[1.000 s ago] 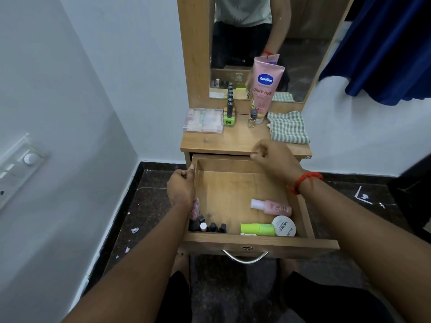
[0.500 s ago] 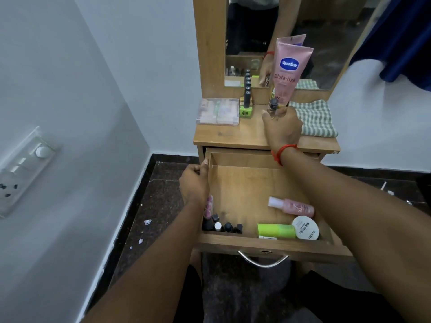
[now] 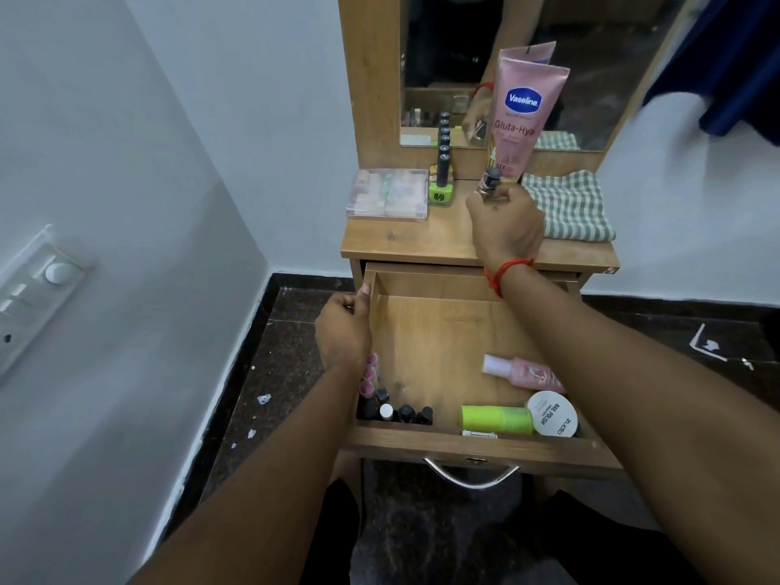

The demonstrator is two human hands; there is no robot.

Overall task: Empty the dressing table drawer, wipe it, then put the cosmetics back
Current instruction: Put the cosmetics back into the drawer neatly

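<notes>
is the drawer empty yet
Not empty: the drawer holds a pink bottle, a green tube, a white round tub and small dark bottles along its front.

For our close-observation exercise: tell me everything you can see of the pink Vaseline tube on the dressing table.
The pink Vaseline tube looks like soft glossy plastic. It stands on end, crimped end up, at the back of the tabletop, close before the mirror, which reflects it. It bears a blue oval logo and the words Gluta-Hya. Its lower end is hidden behind the right hand and the small bottle it holds; whether they touch cannot be told.
</notes>
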